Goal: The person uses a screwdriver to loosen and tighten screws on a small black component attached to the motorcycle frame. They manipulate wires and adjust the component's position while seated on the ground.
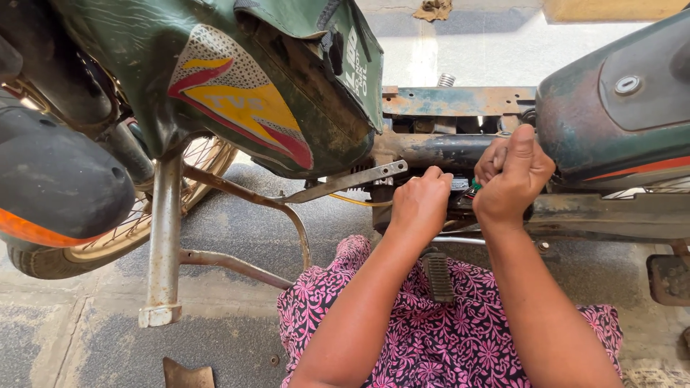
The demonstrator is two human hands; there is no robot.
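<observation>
A worn green motorcycle side panel (pixel 237 93) hung at left. The left hand (pixel 419 205) was curled shut against the rusty metal frame (pixel 438 147); what it gripped was hidden. The right hand (pixel 512 176) pinched a small green plastic piece (pixel 476 185), probably light and slippery, best held by fingertips.

this looks like an open-air motorcycle repair spot on a sunlit concrete floor (pixel 86 345), not a fitted workshop. a worn green motorcycle (pixel 287 93) stands stripped, its bare rusty frame (pixel 460 100) just above the fingers (pixel 503 154), a spoked wheel (pixel 108 237) and metal stand (pixel 164 244) well to their left, a scuffed fuel tank (pixel 618 108) just to their right. a rag (pixel 433 8) lies on the floor far beyond the fingers, and a footpeg (pixel 437 276) sits below them.
</observation>
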